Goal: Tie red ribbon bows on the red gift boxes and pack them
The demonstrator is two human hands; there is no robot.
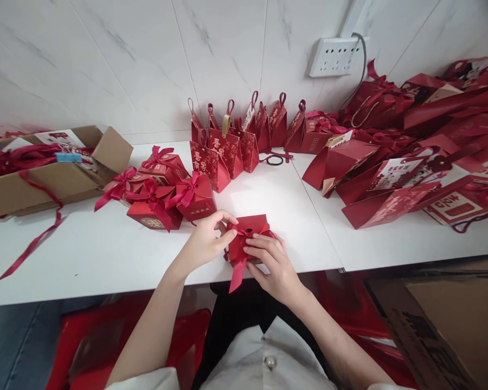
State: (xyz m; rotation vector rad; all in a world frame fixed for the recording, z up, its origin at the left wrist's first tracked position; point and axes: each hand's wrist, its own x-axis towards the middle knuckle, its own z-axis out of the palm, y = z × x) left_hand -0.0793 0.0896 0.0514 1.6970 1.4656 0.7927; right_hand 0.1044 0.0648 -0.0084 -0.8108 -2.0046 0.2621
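Observation:
A small red gift box (pixel 255 221) sits near the front edge of the white table, with a round hole showing on its top. Across it runs a red satin ribbon (pixel 238 275), one tail hanging over the front. My left hand (pixel 205 241) pinches the ribbon between thumb and fingers at the box's left side. From the right, my right hand (pixel 278 271) holds the box, its fingers lying over the ribbon and its thumb low at the front. The fingers hide part of the ribbon and the box's right side.
Several ribbon-tied boxes (pixel 154 203) stand to the left, beside an open cardboard carton (pixel 44 187) of ribbons. Triangular red boxes (pixel 223 154) line the wall. More red packages (pixel 390 179) pile up at right. A black ring (pixel 275 160) lies behind.

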